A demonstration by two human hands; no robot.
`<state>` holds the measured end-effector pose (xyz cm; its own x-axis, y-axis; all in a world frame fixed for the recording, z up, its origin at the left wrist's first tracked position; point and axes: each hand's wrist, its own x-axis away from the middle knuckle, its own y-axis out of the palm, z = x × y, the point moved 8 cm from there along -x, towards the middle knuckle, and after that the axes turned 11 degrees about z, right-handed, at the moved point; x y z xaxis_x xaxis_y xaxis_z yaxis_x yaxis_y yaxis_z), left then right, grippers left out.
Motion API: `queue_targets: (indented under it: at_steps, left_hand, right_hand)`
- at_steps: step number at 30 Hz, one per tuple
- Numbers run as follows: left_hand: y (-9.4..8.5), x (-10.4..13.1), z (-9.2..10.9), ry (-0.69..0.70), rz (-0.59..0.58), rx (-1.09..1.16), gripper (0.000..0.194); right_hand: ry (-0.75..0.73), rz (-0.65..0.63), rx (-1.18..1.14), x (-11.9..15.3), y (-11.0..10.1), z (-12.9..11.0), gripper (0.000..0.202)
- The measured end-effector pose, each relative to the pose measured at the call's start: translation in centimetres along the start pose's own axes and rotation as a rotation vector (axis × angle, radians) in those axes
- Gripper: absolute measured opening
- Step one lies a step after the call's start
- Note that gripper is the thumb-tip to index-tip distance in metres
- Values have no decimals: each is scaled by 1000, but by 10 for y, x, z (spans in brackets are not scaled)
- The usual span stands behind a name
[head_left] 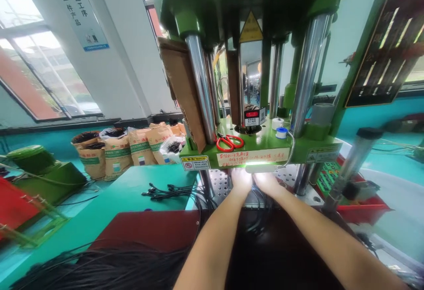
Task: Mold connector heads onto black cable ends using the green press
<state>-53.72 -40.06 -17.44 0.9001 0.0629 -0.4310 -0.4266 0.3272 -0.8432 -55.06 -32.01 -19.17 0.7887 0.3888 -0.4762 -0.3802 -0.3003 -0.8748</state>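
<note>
Both my arms reach forward under the green press (318,142), into the gap above its perforated metal plate (220,181). My left hand (242,180) and my right hand (266,181) are close together there, washed out by a bright lamp (262,167) on the press's front edge. Their fingers are hidden by the glare and the press, so what they hold cannot be seen. Black cables (256,224) run from between the hands toward me and hang over the front edge, slightly blurred.
Red-handled scissors (229,142) and a blue-rimmed tape spool (281,133) lie on the press ledge. Cables with molded ends (168,192) rest on the green table (132,188). A large black cable bundle (109,265) lies front left. At right stands a red bin (364,212).
</note>
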Motion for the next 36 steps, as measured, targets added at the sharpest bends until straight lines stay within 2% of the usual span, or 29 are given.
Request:
queue_targets:
  at_steps: [5,8,16,21,27,31,36]
  left_hand:
    - [-5,13,-5,220,-30,9,30]
    - [-1,14,-11,271,-52,25,30]
    - [23,3,-23,212,-132,56,40]
    - [20,2,-26,209,-172,63,46]
    - [17,5,-43,215,-246,52,51]
    - [23,5,-49,172,-267,49,52]
    - [25,3,-49,115,-271,43,53]
  right_hand:
    - [-102,-35,-9,7,-7,-4,30]
    - [-111,-56,-11,6,-6,-4,34]
    - [-41,-85,-26,4,11,1,40]
    - [-16,-74,-29,0,5,4,37]
    - [-21,-49,-50,4,-11,21,35]
    - [-28,-49,-77,5,-8,26,34]
    - [-40,-28,-123,0,-3,26,31]
